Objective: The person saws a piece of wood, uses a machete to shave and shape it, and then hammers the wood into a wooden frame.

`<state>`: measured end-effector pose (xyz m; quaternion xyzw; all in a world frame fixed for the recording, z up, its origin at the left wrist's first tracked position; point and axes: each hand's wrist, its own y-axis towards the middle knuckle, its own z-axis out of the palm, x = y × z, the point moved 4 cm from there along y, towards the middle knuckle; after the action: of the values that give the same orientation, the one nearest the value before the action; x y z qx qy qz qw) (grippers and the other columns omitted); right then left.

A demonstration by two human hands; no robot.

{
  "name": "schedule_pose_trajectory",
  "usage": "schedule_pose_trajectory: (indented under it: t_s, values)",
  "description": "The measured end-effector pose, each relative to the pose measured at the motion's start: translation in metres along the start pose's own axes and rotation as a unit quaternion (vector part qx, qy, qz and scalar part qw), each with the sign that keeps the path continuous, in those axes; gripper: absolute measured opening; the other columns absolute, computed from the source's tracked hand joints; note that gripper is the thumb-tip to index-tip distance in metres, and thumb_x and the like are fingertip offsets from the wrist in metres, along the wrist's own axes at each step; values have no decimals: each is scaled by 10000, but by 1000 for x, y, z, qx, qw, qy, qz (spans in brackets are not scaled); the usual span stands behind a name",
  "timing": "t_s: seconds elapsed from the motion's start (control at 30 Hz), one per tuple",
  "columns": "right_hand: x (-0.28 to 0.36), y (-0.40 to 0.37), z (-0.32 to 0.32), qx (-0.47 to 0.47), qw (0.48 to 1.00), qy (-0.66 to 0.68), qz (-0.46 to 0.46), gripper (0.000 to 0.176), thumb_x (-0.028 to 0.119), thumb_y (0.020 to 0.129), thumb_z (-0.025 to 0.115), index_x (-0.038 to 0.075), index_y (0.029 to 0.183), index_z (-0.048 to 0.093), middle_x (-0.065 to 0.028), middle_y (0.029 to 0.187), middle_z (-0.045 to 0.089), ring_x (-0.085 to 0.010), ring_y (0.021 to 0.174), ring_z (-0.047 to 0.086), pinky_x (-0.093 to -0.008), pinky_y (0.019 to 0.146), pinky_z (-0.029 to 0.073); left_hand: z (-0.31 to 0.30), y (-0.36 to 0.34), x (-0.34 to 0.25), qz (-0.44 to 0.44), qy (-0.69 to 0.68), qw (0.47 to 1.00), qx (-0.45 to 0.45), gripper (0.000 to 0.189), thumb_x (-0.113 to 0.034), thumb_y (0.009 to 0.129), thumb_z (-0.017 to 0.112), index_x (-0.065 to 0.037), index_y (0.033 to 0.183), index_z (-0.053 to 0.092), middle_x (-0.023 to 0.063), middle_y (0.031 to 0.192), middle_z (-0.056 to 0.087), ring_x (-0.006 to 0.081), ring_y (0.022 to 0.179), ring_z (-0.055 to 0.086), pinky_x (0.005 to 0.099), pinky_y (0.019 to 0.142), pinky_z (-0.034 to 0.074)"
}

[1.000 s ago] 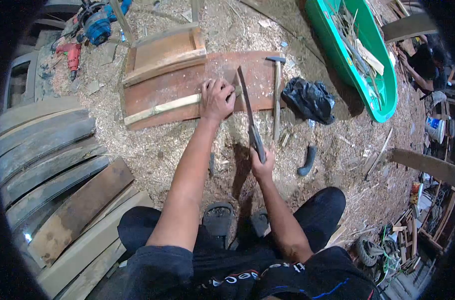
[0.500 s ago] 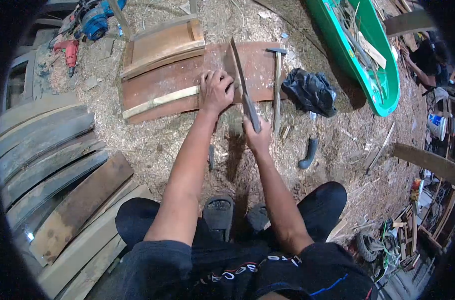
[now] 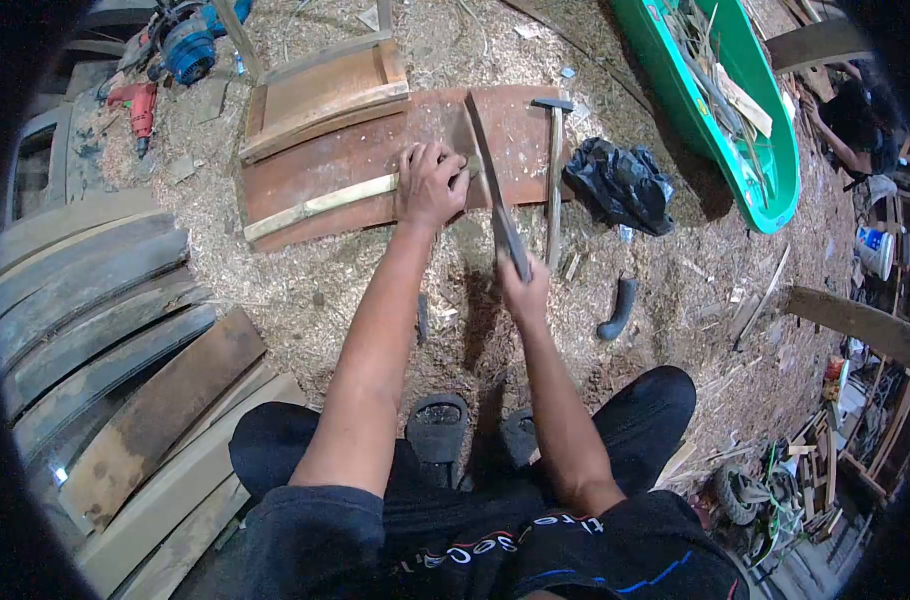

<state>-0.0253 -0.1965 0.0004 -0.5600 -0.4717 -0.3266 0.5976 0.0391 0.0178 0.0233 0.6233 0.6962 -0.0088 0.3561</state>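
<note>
My left hand [image 3: 432, 185] is closed over the right end of a pale wooden strip [image 3: 325, 203] and presses it down on a reddish-brown board [image 3: 360, 158]. In my right hand [image 3: 524, 292] is the handle of a handsaw [image 3: 494, 178], its long narrow blade pointing away from me. The blade crosses just right of my left hand, near the strip's end; the fingers partly hide the contact. To the right of the saw lies a hammer [image 3: 555, 170] with a wooden handle, its head on the board's edge.
A framed wooden panel [image 3: 325, 95] rests on the board's far left. Black plastic [image 3: 620, 185] and a green tub of scraps [image 3: 720, 130] lie right. A red drill [image 3: 140, 115], a blue power tool [image 3: 188, 55] and curved planks [image 3: 95, 290] are left. Another person [image 3: 855, 120] is far right.
My right hand has drawn the handsaw back toward my body, and the blade tip has come nearer. My left hand stays in place on the wooden strip.
</note>
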Motion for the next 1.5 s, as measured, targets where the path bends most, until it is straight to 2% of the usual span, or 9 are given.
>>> schedule_pose_trajectory:
  t_s: [0.1, 0.3, 0.47, 0.57, 0.73, 0.83, 1.0, 1.23, 1.5]
  values:
    - [21, 12, 7, -20, 982, -164, -91, 200, 163, 909, 692, 9, 802, 624, 54, 644, 513, -56, 608, 470, -270, 547, 391, 1, -8, -3, -3, 1, 1000, 5, 152, -180, 740, 736, -106, 867, 696, 75, 931, 570, 293, 972, 558, 460, 961, 384]
    - [1, -32, -15, -68, 996, -49, -10, 144, 157, 899, 686, 13, 886, 683, 45, 652, 527, -60, 610, 483, -258, 557, 394, 3, -1, -1, -24, 5, 1000, 16, 157, -208, 755, 735, -112, 868, 682, 74, 981, 576, 279, 1019, 549, 482, 1015, 352]
    - [18, -30, -15, -86, 981, -151, -82, 260, 213, 917, 701, 24, 762, 612, 27, 613, 502, -62, 567, 455, -260, 526, 385, 0, 0, -4, 4, 35, 999, 21, 280, -191, 757, 712, -92, 1001, 618, 103, 1012, 584, 311, 1054, 548, 473, 1001, 373]
    - [38, -18, -10, -133, 973, -116, -151, 223, 213, 897, 726, 37, 789, 644, -23, 595, 528, -113, 532, 493, -291, 505, 396, 1, 0, -4, -4, 38, 999, -2, 263, -210, 763, 722, -105, 982, 619, 100, 996, 583, 310, 1029, 549, 471, 995, 373]
    - [72, 45, -23, -154, 867, -398, -255, 297, 250, 876, 723, 9, 848, 553, -192, 811, 575, -416, 798, 562, -504, 751, 441, 3, 0, -4, -13, 30, 999, 12, 270, -258, 771, 736, -111, 962, 614, 87, 962, 578, 296, 992, 546, 448, 952, 378]
    - [67, 72, -39, -167, 814, -477, -285, 293, 246, 888, 701, 0, 895, 542, -205, 894, 582, -417, 796, 564, -503, 745, 455, 0, 1, -6, -8, 33, 999, 19, 276, -263, 769, 737, -109, 964, 616, 88, 972, 586, 296, 999, 545, 450, 953, 377]
    - [57, 81, -53, -145, 881, -404, -199, 230, 181, 902, 667, 8, 968, 530, -256, 965, 558, -477, 942, 567, -553, 790, 453, 6, 0, -2, 2, 49, 998, 32, 243, -267, 803, 718, -120, 975, 630, 84, 1003, 596, 286, 1043, 540, 473, 989, 367]
    - [45, 76, -94, -150, 871, -411, -223, 184, -32, 797, 563, -2, 977, 537, -249, 988, 560, -479, 943, 556, -539, 796, 457, 11, 2, -14, 44, 38, 997, 55, 249, -261, 841, 705, -111, 1033, 650, 78, 1058, 615, 275, 1090, 542, 486, 1020, 345]
    - [39, 82, -132, -166, 865, -416, -226, 262, 35, 793, 656, 8, 1015, 519, -237, 997, 568, -470, 949, 567, -525, 782, 465, 72, 22, -76, 22, 0, 997, 77, 227, -239, 846, 700, -98, 1022, 672, 102, 1078, 625, 307, 1105, 543, 493, 1008, 357]
